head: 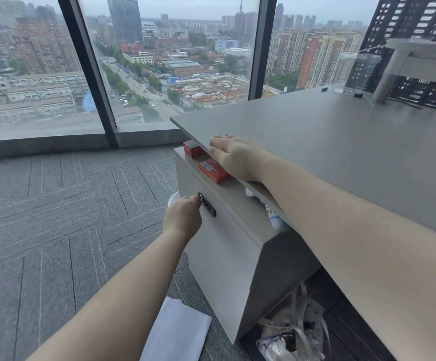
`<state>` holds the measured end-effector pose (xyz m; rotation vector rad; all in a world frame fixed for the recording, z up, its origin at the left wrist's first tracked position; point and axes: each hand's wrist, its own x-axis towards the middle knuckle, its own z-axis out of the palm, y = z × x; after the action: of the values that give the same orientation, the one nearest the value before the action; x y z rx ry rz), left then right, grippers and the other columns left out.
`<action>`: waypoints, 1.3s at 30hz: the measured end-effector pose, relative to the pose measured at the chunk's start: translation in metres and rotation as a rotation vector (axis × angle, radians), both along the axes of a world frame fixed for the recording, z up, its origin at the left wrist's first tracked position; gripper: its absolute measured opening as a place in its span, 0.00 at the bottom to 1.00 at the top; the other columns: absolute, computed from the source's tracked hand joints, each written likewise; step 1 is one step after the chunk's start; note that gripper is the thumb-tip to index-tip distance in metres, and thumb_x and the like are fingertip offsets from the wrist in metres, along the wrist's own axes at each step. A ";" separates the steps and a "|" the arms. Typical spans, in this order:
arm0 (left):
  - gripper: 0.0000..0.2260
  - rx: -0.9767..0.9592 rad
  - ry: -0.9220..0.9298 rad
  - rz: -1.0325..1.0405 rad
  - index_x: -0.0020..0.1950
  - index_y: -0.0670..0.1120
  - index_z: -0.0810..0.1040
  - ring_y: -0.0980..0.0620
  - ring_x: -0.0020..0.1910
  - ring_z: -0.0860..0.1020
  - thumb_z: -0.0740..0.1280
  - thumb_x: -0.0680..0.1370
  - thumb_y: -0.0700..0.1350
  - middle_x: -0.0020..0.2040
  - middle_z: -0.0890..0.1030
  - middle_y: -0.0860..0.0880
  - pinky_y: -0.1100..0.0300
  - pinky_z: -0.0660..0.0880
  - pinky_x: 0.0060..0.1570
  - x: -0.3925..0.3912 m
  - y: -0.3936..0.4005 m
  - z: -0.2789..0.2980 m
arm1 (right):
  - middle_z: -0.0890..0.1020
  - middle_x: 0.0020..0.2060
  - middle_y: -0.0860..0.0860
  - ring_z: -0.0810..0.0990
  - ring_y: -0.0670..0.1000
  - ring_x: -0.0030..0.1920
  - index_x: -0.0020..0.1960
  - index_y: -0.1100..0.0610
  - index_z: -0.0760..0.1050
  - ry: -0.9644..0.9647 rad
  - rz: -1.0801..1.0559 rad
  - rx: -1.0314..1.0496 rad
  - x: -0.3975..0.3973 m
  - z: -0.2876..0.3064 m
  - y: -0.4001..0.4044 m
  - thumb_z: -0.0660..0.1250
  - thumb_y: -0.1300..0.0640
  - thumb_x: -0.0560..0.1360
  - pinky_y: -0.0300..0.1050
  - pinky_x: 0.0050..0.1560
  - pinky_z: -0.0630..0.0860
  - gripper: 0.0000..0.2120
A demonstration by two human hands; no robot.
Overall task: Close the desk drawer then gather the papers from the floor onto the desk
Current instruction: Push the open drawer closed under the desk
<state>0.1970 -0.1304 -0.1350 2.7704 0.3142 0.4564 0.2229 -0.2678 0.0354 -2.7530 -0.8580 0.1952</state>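
Papers (177, 332) cut off below; left hand (183, 217) pinches drawer (211, 230) lock, right hand (233, 155) flat, fingers apart, on desk (341, 142).

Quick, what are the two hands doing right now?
Left hand: closed, fingers at the drawer lock on the cabinet front.
Right hand: open and flat, palm down on the desk edge, holding nothing.

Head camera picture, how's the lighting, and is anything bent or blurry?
Head view: soft, even daylight from the windows, no hard shadows; wide-angle lens bows the window frames and desk edge; the carpet at far left smears; left hand at the drawer lock is sharp.
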 end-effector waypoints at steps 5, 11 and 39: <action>0.10 0.074 0.028 -0.028 0.49 0.41 0.73 0.40 0.47 0.77 0.53 0.77 0.39 0.48 0.80 0.42 0.54 0.69 0.38 0.004 0.003 -0.004 | 0.54 0.79 0.45 0.50 0.46 0.78 0.78 0.51 0.55 -0.012 0.002 -0.004 0.000 0.000 0.000 0.46 0.47 0.82 0.45 0.76 0.45 0.25; 0.09 -0.126 0.076 0.014 0.47 0.42 0.71 0.42 0.45 0.72 0.52 0.79 0.42 0.48 0.79 0.40 0.54 0.63 0.39 0.008 -0.001 -0.001 | 0.55 0.79 0.45 0.51 0.46 0.78 0.77 0.51 0.56 -0.022 0.003 0.000 0.000 0.001 0.000 0.46 0.47 0.82 0.46 0.77 0.46 0.25; 0.23 -0.249 0.402 0.098 0.72 0.46 0.63 0.44 0.71 0.65 0.52 0.79 0.55 0.72 0.68 0.44 0.45 0.65 0.68 -0.062 0.122 -0.049 | 0.62 0.77 0.49 0.58 0.50 0.77 0.71 0.54 0.67 -0.186 0.121 -0.100 -0.025 -0.013 0.061 0.50 0.47 0.81 0.48 0.77 0.50 0.22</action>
<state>0.1346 -0.0087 -0.1844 2.5891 0.5595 -0.1198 0.1980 -0.2071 0.0219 -2.8470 -1.0920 0.0034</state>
